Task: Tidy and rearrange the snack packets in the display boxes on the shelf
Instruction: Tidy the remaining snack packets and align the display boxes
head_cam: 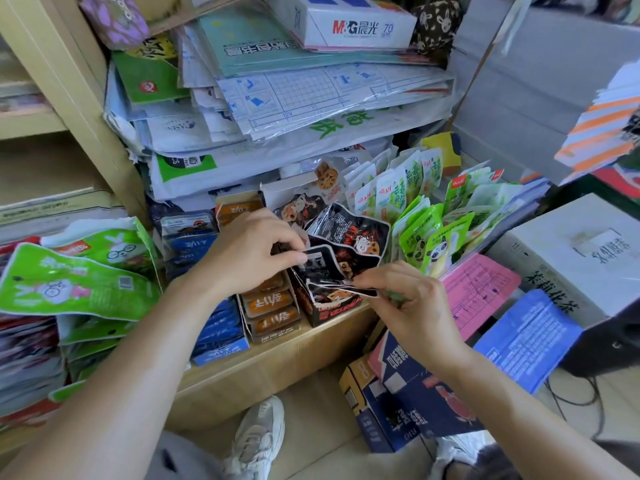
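Gripping black packets [349,242] (left hand [249,252], right hand [410,303])

Pretty cramped in here. The sagging paper stack [294,133] hangs low over the back of the shelf [270,365], so the front is the open way in. The blue box [221,327], orange box [270,306] and black box [332,310] sit touching, with no gap between them. The left hand [249,251] and right hand [412,299] pinch black packets [327,263] right over the black box, blocking its mouth. Green packets [433,237] crowd the right side and rabbit bags [69,282] the left. Can't really tell if there's room behind the boxes.
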`<state>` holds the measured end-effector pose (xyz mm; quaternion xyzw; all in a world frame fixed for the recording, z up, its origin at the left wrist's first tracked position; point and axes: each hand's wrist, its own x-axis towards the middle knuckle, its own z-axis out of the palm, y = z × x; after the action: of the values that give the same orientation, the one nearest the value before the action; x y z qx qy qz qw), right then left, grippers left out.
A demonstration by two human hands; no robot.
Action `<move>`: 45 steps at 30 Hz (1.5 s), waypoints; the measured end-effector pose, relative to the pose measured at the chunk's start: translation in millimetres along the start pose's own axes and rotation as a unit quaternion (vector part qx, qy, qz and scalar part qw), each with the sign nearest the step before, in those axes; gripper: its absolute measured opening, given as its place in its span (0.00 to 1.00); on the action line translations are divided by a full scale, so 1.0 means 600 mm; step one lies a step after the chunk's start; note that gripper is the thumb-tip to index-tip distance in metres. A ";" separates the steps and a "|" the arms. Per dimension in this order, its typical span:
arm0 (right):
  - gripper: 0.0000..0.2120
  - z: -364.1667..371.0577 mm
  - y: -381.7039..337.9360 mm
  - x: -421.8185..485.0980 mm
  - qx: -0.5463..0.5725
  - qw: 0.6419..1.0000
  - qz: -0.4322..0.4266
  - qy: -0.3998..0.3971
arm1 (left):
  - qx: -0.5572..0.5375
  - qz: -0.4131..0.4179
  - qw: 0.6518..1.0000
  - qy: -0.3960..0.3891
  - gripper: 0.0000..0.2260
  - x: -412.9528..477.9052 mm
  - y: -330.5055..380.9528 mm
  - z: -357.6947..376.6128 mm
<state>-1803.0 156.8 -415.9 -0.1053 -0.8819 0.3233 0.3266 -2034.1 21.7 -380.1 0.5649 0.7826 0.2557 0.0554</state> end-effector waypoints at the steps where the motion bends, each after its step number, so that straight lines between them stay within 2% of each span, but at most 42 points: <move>1: 0.17 0.001 -0.001 -0.002 0.008 1.000 0.009 0.000 | -0.007 -0.014 1.000 0.017 0.04 0.003 0.004 0.001; 5: 0.19 0.006 -0.007 -0.008 0.037 0.998 0.058 0.010 | -0.091 -0.023 0.991 0.093 0.02 0.011 0.020 -0.005; 10: 0.10 0.008 -0.011 0.000 0.075 0.992 0.097 0.016 | -0.171 -0.016 0.969 0.176 0.02 0.012 0.041 -0.010; 14: 0.10 0.014 -0.012 0.014 0.108 0.987 0.114 0.043 | -0.215 -0.022 0.968 0.128 0.02 0.008 0.072 0.003; 18: 0.20 0.013 -0.014 0.018 0.120 0.980 0.145 0.070 | -0.205 -0.048 0.977 0.042 0.03 0.006 0.083 0.023; 22: 0.22 0.005 -0.008 0.020 0.035 0.995 0.086 0.032 | -0.186 -0.050 0.981 0.008 0.06 0.001 0.089 0.020; 25: 0.23 0.004 -0.007 0.017 0.013 0.999 0.047 -0.002 | -0.197 -0.056 0.976 -0.069 0.14 -0.002 0.072 0.004; 26: 0.21 0.005 -0.006 0.016 0.006 0.999 0.037 -0.011 | -0.220 -0.061 0.971 -0.075 0.12 -0.002 0.067 -0.002; 28: 0.15 0.005 -0.004 0.015 -0.013 0.999 0.026 -0.019 | -0.226 -0.059 0.972 -0.011 0.07 0.000 0.061 -0.007; 30: 0.11 0.006 0.000 0.016 -0.026 0.999 0.026 -0.019 | -0.148 -0.032 0.987 0.058 0.10 0.008 0.058 -0.005; 33: 0.09 0.005 0.005 0.015 -0.020 0.999 0.028 -0.021 | -0.027 -0.013 0.999 0.016 0.17 0.020 0.052 0.004; 36: 0.09 0.005 0.010 0.016 -0.032 0.999 0.018 -0.026 | 0.036 -0.032 0.996 0.075 0.10 0.026 0.042 0.011; 40: 0.07 0.007 0.012 0.016 -0.030 0.999 0.007 -0.020 | -0.085 -0.071 0.987 0.119 0.02 0.026 0.041 -0.008; 43: 0.08 0.011 0.010 0.018 -0.071 0.997 -0.002 0.001 | -0.149 -0.063 0.979 0.123 0.06 0.023 0.035 -0.029; 45: 0.08 0.013 0.007 0.020 -0.041 0.999 0.005 -0.004 | -0.201 -0.068 0.972 0.099 0.07 0.019 0.031 -0.031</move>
<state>-1817.4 160.5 -417.0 -0.1212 -0.8951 0.2892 0.3169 -2029.2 30.3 -353.2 0.4593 0.7536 0.4577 0.1077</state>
